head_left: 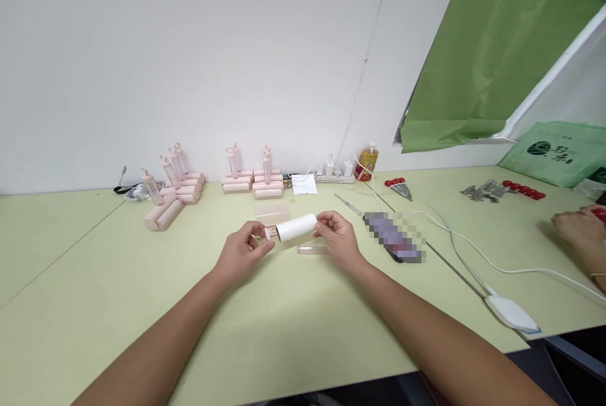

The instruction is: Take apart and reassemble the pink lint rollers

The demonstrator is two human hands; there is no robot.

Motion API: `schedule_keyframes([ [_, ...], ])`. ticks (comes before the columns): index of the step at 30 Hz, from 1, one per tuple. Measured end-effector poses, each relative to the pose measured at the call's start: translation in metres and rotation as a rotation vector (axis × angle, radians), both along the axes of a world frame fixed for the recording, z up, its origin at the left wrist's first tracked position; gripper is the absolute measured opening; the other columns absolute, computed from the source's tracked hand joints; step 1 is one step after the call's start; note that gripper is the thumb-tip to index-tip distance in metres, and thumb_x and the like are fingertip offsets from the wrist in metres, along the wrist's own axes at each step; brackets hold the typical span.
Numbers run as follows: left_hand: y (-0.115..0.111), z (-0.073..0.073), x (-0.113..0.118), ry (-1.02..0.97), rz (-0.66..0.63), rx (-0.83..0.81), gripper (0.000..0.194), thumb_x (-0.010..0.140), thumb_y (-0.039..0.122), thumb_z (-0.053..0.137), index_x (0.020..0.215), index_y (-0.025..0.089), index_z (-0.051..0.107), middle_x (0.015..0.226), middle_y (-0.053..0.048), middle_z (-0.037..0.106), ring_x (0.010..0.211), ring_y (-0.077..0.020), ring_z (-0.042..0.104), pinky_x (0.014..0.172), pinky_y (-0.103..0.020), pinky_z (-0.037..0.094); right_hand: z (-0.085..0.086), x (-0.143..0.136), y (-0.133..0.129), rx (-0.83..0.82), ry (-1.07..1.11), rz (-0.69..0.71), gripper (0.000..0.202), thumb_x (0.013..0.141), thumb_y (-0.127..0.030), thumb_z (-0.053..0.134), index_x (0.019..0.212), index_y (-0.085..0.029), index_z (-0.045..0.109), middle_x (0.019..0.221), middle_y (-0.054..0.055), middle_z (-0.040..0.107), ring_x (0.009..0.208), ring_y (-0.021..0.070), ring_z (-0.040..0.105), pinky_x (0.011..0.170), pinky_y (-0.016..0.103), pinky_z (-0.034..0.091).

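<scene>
Pale green table (265, 330) before me, with the articles lying on it.
Toward the rear I see clusters of pink cylinders (268, 194), a white paper (304, 184), a power strip (337, 179) and a bottle (366, 161) — nearer me, a clear tube (310, 249) and a pixelated phone (392, 237); rightward, grey metal pieces (485, 192).

Single view, worn on my head. Looks forward and down across pale green flat tabletop (95, 311) toward plain white wall (189, 46). My bare left hand (242, 251) and bare right hand (339, 238) sit near centre, close to lens; bare forearms (175, 330) run up from bottom edge. Wide field, reaching smooth green hanging sheet (492, 46) upper right.
</scene>
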State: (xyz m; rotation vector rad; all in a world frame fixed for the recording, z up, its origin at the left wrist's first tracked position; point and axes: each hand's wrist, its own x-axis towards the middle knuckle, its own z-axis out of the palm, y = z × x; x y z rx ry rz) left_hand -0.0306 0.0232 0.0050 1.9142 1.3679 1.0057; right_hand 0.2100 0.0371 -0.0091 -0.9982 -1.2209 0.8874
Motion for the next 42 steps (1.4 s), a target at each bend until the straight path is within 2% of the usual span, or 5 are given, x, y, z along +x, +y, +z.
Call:
schedule_keyframes([
  [4,-0.0007,-0.0018,0.0008,-0.004,-0.011,0.014,0.034,0.077,0.045,0.062,0.102,0.022,0.058,0.075,0.002,0.060,0.060,-0.0114,0.051,0.056,-0.022,0.039,-0.0004,-0.0019,-0.0011,-0.020,0.008,0.022,0.024,0.070,-0.036,0.067,0.083,-0.019,0.059,0.073,0.000,0.057,0.060,0.0122,0.056,0.057,0.027,0.050],
  [10,-0.0003,-0.0046,0.0024,-0.028,-0.064,-0.004,0.034,0.076,0.040,0.064,0.105,0.022,0.059,0.076,0.002,0.059,0.059,-0.0103,0.049,0.055,-0.022,0.039,-0.0012,-0.0033,-0.0027,-0.048,0.047,0.049,0.022,0.069,-0.034,0.068,0.082,-0.019,0.059,0.072,-0.002,0.057,0.057,0.0114,0.057,0.057,0.027,0.050],
  [26,0.0011,-0.0096,0.0029,-0.050,-0.060,-0.021,0.033,0.074,0.038,0.066,0.102,0.023,0.060,0.068,0.003,0.056,0.057,-0.0106,0.047,0.053,-0.022,0.039,-0.0045,-0.0046,-0.0048,-0.044,0.018,0.104,0.023,0.070,-0.037,0.068,0.082,-0.019,0.058,0.071,-0.003,0.056,0.055,0.0117,0.058,0.057,0.028,0.050],
  [42,0.0001,-0.0088,0.0036,-0.037,-0.066,-0.007,0.034,0.075,0.040,0.065,0.104,0.022,0.061,0.063,0.004,0.052,0.057,-0.0114,0.046,0.054,-0.022,0.038,-0.0091,-0.0048,-0.0047,-0.026,-0.036,0.212,0.024,0.071,-0.028,0.064,0.094,-0.020,0.059,0.072,-0.003,0.052,0.060,0.0117,0.052,0.055,0.025,0.048],
])
